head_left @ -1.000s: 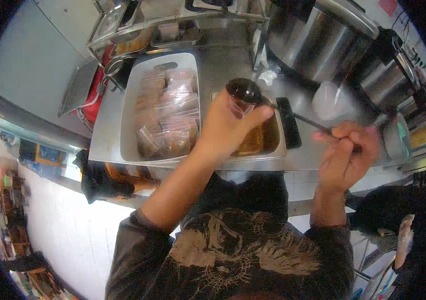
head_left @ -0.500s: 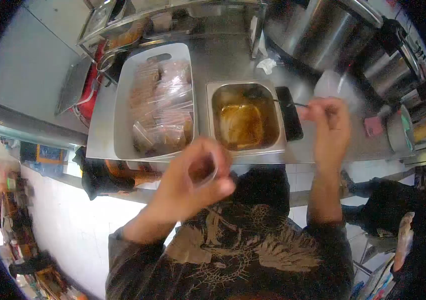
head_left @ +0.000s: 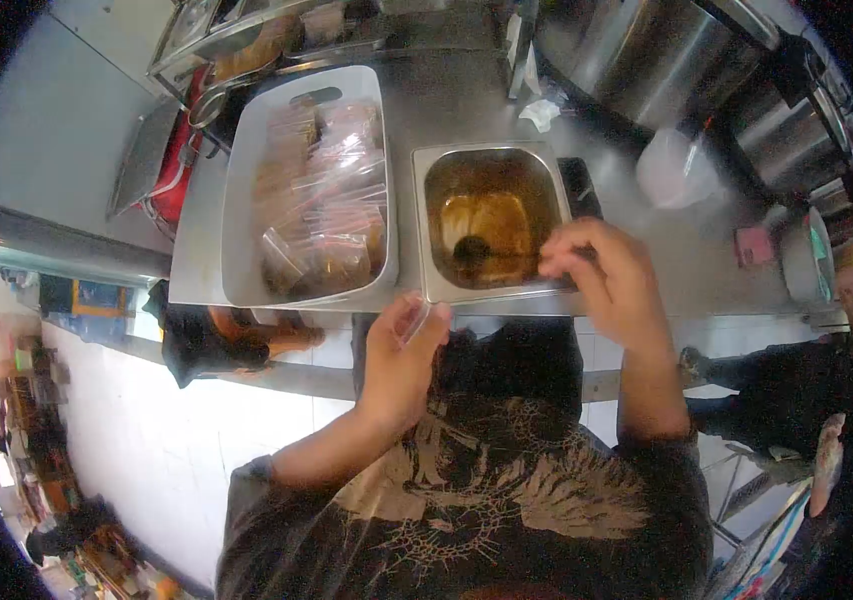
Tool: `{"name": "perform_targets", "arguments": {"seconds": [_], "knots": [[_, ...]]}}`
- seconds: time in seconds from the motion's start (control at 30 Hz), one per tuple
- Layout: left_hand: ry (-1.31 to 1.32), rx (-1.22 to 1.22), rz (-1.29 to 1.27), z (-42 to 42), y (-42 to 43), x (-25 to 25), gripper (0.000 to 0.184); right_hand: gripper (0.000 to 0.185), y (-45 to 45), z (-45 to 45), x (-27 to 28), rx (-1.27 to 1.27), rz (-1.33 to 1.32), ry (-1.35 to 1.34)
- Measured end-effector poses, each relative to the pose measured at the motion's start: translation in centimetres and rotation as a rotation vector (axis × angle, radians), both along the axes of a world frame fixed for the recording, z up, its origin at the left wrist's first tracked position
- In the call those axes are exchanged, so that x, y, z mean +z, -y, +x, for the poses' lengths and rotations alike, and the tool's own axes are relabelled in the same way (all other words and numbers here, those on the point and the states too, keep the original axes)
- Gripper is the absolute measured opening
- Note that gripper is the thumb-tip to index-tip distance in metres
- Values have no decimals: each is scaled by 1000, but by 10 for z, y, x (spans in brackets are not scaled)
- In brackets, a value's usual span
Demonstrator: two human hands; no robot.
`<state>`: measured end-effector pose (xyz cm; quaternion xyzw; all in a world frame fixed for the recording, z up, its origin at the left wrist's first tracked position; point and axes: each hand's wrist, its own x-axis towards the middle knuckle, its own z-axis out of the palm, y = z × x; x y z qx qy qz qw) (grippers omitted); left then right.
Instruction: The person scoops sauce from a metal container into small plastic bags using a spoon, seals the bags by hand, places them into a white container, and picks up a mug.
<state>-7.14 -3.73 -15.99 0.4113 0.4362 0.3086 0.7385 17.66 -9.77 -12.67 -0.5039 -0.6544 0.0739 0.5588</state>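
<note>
My left hand (head_left: 401, 350) is closed round a small clear plastic bag (head_left: 414, 318), just in front of the counter edge. My right hand (head_left: 601, 270) grips the dark handle of a ladle at the right rim of a steel pan (head_left: 426, 220). The ladle's round dark bowl (head_left: 470, 248) rests low in the brown sauce (head_left: 506, 215) inside the pan. Left of the pan, a white tub (head_left: 241, 200) holds several filled zip bags (head_left: 346, 215).
A dark flat object (head_left: 577, 185) lies right of the pan. Further right are a whitish plastic bag (head_left: 668, 170), a pink item (head_left: 752, 246) and large steel pots (head_left: 636, 70). Crumpled paper (head_left: 540, 114) lies behind. Another person's dark clothing (head_left: 781, 390) shows at right.
The ladle has gone from above the small bag down into the pan, and my right hand has moved left with it. My left hand has drawn back to the counter edge with the bag.
</note>
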Motion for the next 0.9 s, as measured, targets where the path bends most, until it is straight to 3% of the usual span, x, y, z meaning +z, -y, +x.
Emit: {"name": "perform_targets", "arguments": {"seconds": [0.3, 0.4, 0.5, 0.6, 0.7, 0.9], "knots": [[50, 97, -33, 4, -5, -13, 17, 12, -6, 12, -8, -13, -11, 66], [47, 70, 76, 1, -9, -23, 15, 11, 9, 7, -1, -15, 21, 74], [-44, 97, 73, 2, -8, -20, 16, 10, 4, 14, 2, -45, 41, 100], [51, 59, 141, 1, -2, -22, 15, 10, 6, 16, -5, -26, -2, 102], [-52, -2, 197, -5, -2, -25, 15, 9, 13, 13, -1, -37, 37, 93], [2, -79, 298, -14, 5, -33, 11, 9, 12, 21, -10, -31, -12, 98]]}}
